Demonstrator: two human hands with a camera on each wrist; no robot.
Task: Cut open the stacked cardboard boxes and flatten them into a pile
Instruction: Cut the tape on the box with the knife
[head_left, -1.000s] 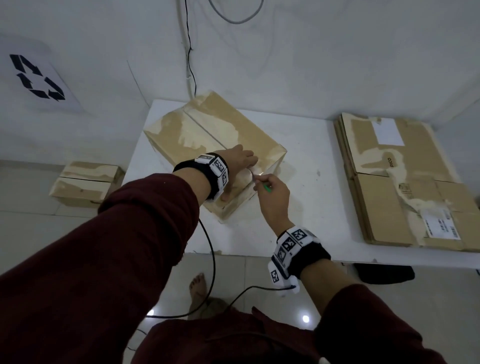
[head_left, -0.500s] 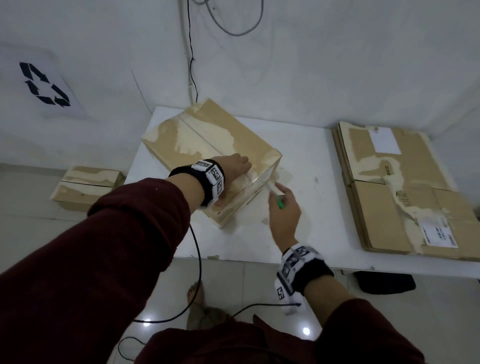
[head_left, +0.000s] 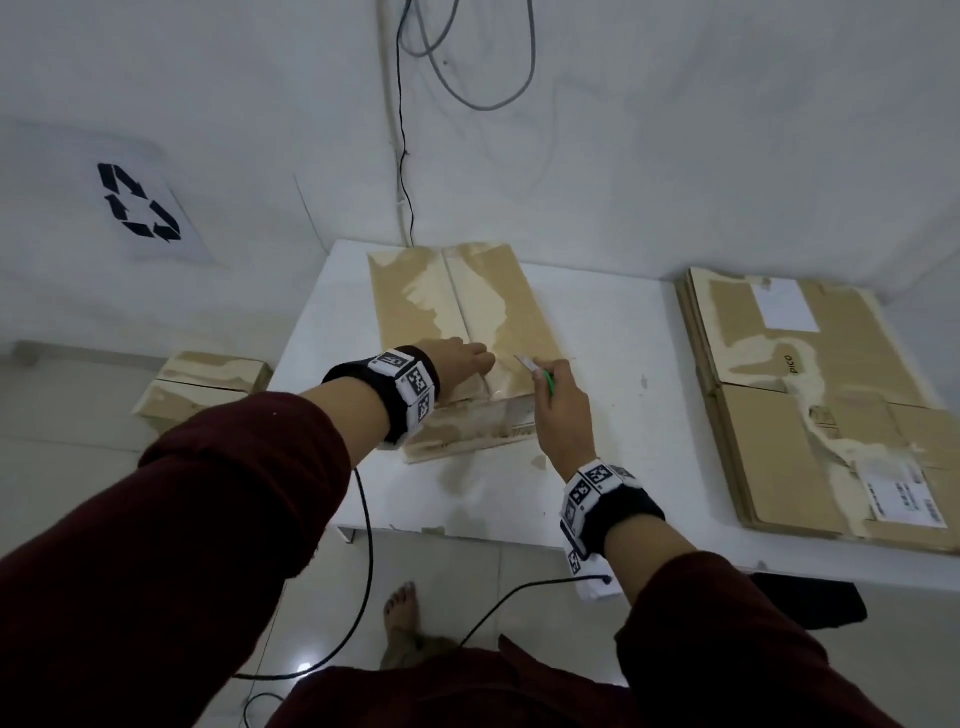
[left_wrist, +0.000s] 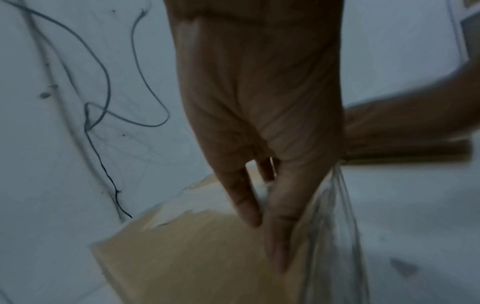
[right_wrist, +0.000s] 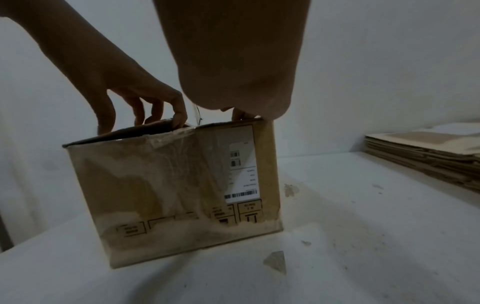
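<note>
White counter (head_left: 597, 467) against wall: brown taped cardboard box (head_left: 457, 296) at left end, long axis running away from person. Left hand (head_left: 460, 358) presses near top edge, fingers straight. Right hand (head_left: 563, 410) pinches green-handled cutter (head_left: 540, 374), blade beside centre seam. Flattened cardboard pile (head_left: 831, 415) at right end.

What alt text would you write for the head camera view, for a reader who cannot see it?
A person's left hand rests on a taped cardboard box on a white table, while the right hand holds a green cutter at its near edge. A pile of flattened boxes lies to the right.
</note>
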